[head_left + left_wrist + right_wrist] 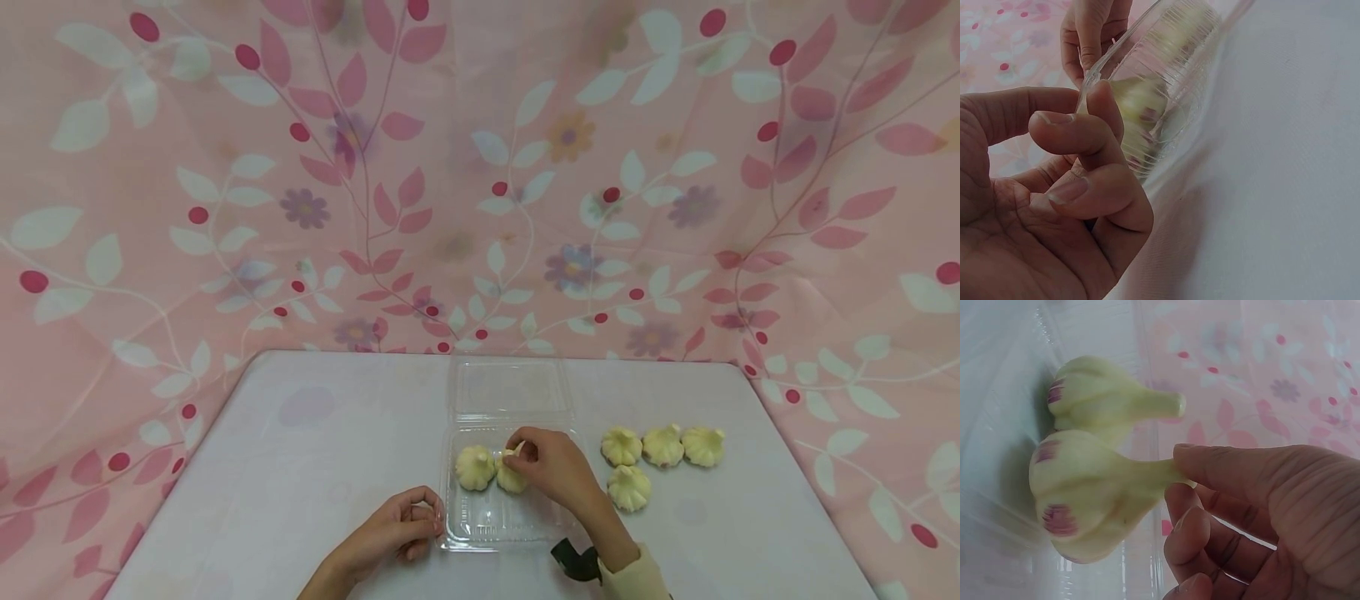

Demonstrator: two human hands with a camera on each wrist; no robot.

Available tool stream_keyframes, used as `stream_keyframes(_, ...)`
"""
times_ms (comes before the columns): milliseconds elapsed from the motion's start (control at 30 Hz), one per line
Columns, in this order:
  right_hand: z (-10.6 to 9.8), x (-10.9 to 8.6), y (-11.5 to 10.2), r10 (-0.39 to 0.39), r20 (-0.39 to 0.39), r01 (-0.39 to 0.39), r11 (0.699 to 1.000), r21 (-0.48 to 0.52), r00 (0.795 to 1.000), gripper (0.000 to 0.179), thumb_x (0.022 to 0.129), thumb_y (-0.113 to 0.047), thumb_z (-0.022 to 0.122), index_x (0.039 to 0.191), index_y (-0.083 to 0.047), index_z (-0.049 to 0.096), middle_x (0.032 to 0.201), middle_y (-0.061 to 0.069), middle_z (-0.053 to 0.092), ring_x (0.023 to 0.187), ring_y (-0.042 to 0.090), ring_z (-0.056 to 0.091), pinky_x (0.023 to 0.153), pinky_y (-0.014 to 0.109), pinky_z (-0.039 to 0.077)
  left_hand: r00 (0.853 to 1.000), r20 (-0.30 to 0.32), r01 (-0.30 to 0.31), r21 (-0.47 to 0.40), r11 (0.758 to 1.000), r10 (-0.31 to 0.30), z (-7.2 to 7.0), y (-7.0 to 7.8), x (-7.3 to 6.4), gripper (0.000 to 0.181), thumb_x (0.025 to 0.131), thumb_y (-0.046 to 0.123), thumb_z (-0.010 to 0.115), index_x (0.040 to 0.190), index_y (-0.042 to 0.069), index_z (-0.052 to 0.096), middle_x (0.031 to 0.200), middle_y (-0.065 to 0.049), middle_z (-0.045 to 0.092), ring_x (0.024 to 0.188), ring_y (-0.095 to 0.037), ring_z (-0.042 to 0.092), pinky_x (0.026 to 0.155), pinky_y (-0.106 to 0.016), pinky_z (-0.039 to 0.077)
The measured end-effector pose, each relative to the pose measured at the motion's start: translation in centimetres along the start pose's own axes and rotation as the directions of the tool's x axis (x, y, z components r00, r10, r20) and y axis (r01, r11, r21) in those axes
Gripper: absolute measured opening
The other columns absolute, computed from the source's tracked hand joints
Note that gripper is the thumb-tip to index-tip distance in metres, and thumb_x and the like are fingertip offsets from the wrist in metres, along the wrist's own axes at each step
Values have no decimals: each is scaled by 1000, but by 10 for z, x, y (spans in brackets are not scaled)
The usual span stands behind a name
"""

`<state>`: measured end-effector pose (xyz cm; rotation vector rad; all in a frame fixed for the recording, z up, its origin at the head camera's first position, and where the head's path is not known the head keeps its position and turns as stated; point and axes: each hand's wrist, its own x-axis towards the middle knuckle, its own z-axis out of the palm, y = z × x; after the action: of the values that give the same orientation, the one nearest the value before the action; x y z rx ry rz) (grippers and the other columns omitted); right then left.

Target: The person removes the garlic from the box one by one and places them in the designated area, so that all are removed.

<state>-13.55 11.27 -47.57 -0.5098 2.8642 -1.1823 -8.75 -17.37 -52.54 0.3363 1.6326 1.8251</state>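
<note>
A clear plastic clamshell box point(480, 533) lies on the table with its lid point(512, 390) folded back. Two pale garlic bulbs sit side by side in its base. My right hand point(555, 468) pinches the stem of the right-hand garlic bulb point(1085, 494) between thumb and fingers; purple patches mark its skin. Beside it is the other garlic bulb point(476, 468), stem up and touched by no hand. At the box's left edge, my left hand point(393, 529) holds the rim with its fingertips, the other fingers curled, as the left wrist view shows.
To the right of the box, several garlic bulbs stand on the white table: a row of three point(663, 446) and one garlic bulb point(629, 488) in front. A black strap-like piece point(576, 560) is by the right wrist. Floral pink cloth point(480, 208) hangs behind the table.
</note>
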Motion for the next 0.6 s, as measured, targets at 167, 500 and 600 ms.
stream_keyframes(167, -3, -1, -1, 10, -1, -10, 1000, 25, 1000, 9, 86, -23, 77, 89, -21, 70, 66, -12, 53, 58, 4, 48, 52, 24, 41, 1000, 1, 4, 4, 1000, -4, -1, -1, 0, 32, 95, 13, 63, 111, -11, 49, 75, -4, 56, 53, -6, 44, 50, -21, 37)
stream_keyframes(500, -17, -4, -3, 2, -29, 1, 995, 101, 1000, 9, 86, -22, 78, 90, -20, 70, 66, -9, 55, 58, 8, 50, 50, 24, 40, 1000, 1, 10, -1, 1000, -10, -1, -1, 0, 23, 96, 13, 63, 109, -3, 53, 75, -3, 56, 53, -6, 44, 50, -21, 37)
stream_keyframes(600, -21, -6, -4, 3, -35, 1, 992, 124, 999, 9, 86, -22, 78, 90, -20, 71, 66, -9, 56, 58, 8, 50, 50, 24, 41, 1000, 4, 4, 0, 1000, -4, -1, -1, 0, 26, 95, 13, 63, 110, -6, 52, 75, -4, 57, 53, -6, 45, 50, -22, 37)
